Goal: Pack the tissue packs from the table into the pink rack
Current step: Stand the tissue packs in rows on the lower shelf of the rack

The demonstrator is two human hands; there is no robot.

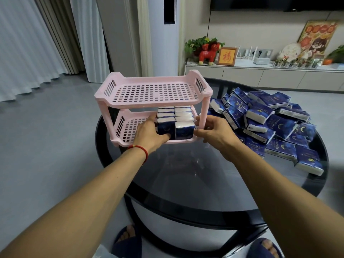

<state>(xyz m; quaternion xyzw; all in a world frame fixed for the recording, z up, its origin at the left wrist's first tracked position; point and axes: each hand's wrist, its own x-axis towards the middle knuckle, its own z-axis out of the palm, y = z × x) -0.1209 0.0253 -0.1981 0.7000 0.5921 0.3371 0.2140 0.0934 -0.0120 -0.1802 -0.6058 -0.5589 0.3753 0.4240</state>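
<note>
- Tissue packs point(275, 125): loose blue heap on the right side of the round glass table point(186, 174), right of the pink rack point(154, 90).
- Pink rack: two tiers, stands on the table's far-left part; top tier bare, lower tier holds packed rows point(175, 113) of upright packs, two columns running far to near.
- Left hand point(149, 133): inside the lower tier, fingers and thumb curled round the near-left pack point(165, 127), gripping it.
- Right hand point(214, 131): at the rack's near-right post, thumb touching the near-right pack point(184, 130), fingers loosely bent by the post; holds nothing that I can see.
- Red string bracelet point(141, 148) on the left wrist.
- Far right: TV cabinet point(260, 73) with a red toy horse point(208, 52).
</note>
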